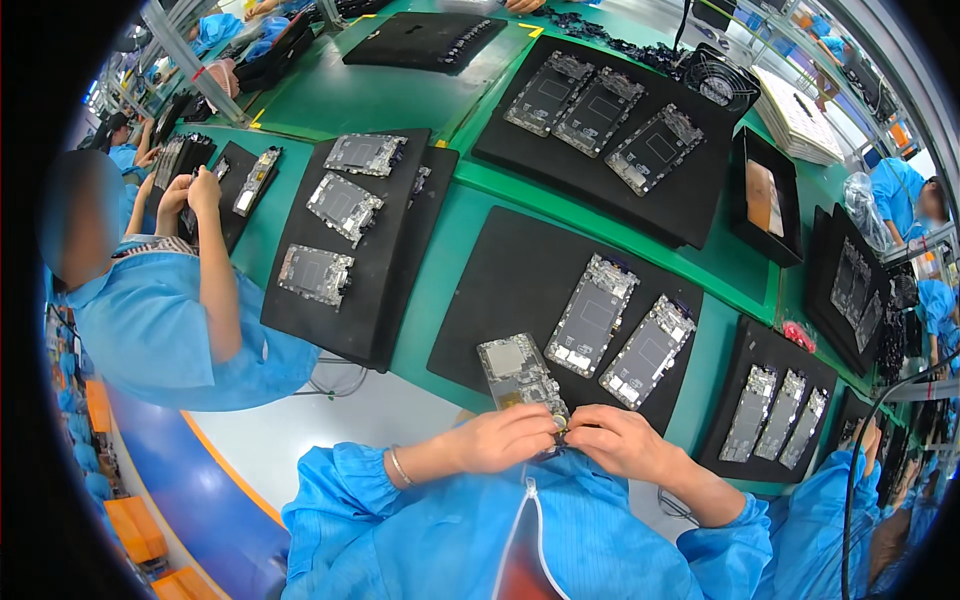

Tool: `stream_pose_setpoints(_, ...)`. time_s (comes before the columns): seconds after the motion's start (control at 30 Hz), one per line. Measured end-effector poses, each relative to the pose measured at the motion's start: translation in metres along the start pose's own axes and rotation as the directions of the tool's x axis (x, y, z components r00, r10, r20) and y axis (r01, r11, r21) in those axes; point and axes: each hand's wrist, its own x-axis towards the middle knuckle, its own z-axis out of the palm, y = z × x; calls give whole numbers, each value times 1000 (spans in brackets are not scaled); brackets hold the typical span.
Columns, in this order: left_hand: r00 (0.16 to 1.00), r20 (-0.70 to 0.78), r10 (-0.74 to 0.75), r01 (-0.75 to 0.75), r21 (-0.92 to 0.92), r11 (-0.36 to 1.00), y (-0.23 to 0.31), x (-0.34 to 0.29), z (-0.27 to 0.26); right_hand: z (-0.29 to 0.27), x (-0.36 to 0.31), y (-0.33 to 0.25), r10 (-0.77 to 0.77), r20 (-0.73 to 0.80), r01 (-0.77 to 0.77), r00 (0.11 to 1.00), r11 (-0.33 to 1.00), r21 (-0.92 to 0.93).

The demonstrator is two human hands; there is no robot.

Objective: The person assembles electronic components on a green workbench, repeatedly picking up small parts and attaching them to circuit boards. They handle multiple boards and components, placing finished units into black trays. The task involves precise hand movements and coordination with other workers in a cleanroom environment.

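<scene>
Close to my body, a silver-grey phone frame [512, 368] with circuit parts on it tilts over the near edge of a black foam mat [475, 300]. My left hand [510, 438] is closed on the frame's near end. At that same end, the fingertips of my right hand [622, 442] are pinched together; whatever is between them is too small and hidden to make out. Farther right on the mat lie two more phone frames, a left one [592, 315] and a right one [650, 352], face up and side by side.
Across a green ledge [620, 225], another mat [505, 135] bears three phone frames. More loaded mats lie left [375, 260] and right [715, 435]. A black box [740, 195] and small fan [718, 78] stand at far right. A co-worker in blue [180, 310] sits at left.
</scene>
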Motion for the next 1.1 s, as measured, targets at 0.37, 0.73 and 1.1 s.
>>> stream_pose_setpoints(0.37,999,29,-39,37,44,998,4,21,-12,-14,9,-9,66,69,-64,995,998,-30)
stream_pose_setpoints(0.73,381,254,-889,820,-537,198,-96,73,-81,-8,-3,3,533,-360,-409,766,836,367)
stream_pose_setpoints(1.1,282,522,-805,863,-505,-25,-167,61,-50,14,-21,11,697,-280,-465,660,672,577)
